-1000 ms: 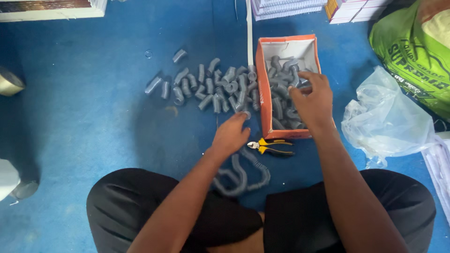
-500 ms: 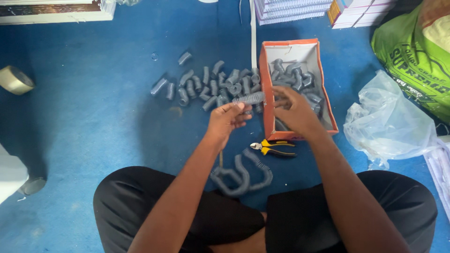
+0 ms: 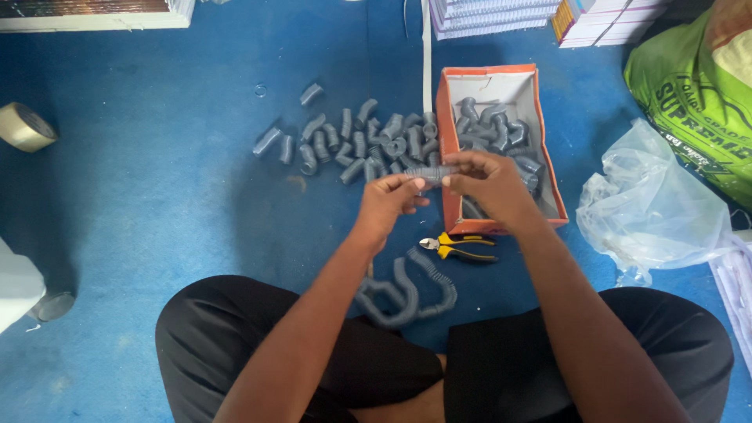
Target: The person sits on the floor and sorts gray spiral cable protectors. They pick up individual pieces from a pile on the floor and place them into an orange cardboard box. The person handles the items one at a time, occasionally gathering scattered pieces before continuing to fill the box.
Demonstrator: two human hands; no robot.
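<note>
Left hand (image 3: pixel 388 202) and right hand (image 3: pixel 487 182) raised together, fingertips pinched narrow on the two ends of one short grey ribbed tube piece (image 3: pixel 430 172); piece stretched level between the fingers, left end in the left fingertips, right end in the right ones. Just beyond the fingers, a loose heap of similar tube pieces (image 3: pixel 356 141) on the blue floor (image 3: pixel 157 196); beyond the right fingers, close under them, an orange cardboard box (image 3: pixel 446 117) with more grey pieces inside. Nearer than the fingers, yellow-handled pliers (image 3: pixel 458 248) flat on the floor, just beside the box corner; nearer again, a long curled grey hose (image 3: pixel 407 294) by the knees. Far out past the left fingers, a tape roll (image 3: pixel 25 127); well out past the right fingers, a crumpled clear plastic bag (image 3: pixel 654 207) and a green sack (image 3: pixel 697 94).
</note>
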